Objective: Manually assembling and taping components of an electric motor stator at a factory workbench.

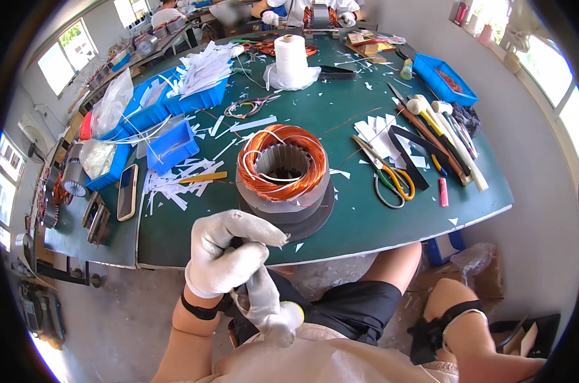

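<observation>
My left hand [229,249], in a white work glove, is raised in front of the table's near edge with its fingers curled. A loose-looking white glove [267,306] with a yellow-edged cuff hangs below, apparently gripped in those fingers. Low on the right, what looks like my bare right hand [449,295] is beyond a black wrist strap; its fingers are hidden. Just past my left hand stands a motor stator [283,182] on a dark round base. Orange copper windings [308,150] ring its top, with white sleeving and lacing on them.
Yellow-handled scissors [394,179], mallets [423,108], a black strip [407,156] and a red marker [444,191] lie right. Left are blue bins [174,147], paper strips [174,182] and a phone [128,191]. Behind stands a white thread spool [290,60]. A co-worker [302,9] sits opposite.
</observation>
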Motion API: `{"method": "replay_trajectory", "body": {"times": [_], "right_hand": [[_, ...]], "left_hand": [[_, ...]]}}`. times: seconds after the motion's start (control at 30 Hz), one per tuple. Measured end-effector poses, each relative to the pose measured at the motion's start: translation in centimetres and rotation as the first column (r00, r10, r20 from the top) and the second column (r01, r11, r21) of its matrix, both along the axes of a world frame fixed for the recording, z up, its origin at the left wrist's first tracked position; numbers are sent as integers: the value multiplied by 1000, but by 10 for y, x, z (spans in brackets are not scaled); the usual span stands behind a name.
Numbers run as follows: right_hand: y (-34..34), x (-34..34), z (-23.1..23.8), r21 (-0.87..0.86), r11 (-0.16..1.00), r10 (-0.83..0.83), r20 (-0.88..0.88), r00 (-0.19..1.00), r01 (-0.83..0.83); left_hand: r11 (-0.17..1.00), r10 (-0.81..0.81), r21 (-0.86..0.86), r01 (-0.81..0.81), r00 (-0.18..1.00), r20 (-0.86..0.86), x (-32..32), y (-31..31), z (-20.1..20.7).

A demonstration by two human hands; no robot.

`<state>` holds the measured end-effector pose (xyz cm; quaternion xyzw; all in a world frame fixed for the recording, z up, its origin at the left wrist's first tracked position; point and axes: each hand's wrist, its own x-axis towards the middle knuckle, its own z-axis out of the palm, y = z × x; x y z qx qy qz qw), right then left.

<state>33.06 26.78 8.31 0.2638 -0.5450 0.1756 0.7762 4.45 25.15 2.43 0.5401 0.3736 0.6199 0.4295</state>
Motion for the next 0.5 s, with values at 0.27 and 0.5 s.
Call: {"method": "replay_trajectory", "body": {"times": [0.27,0.5], "right_hand": [[1,-7,-3,-53,986,-163,-208,964,156],[7,16,9,-236,954,-211,-101,972,183]], "left_hand": [[821,327,560,-112,896,-300,6,1,42],[728,370,681,85,788,-493,-8,-13,58]]}}
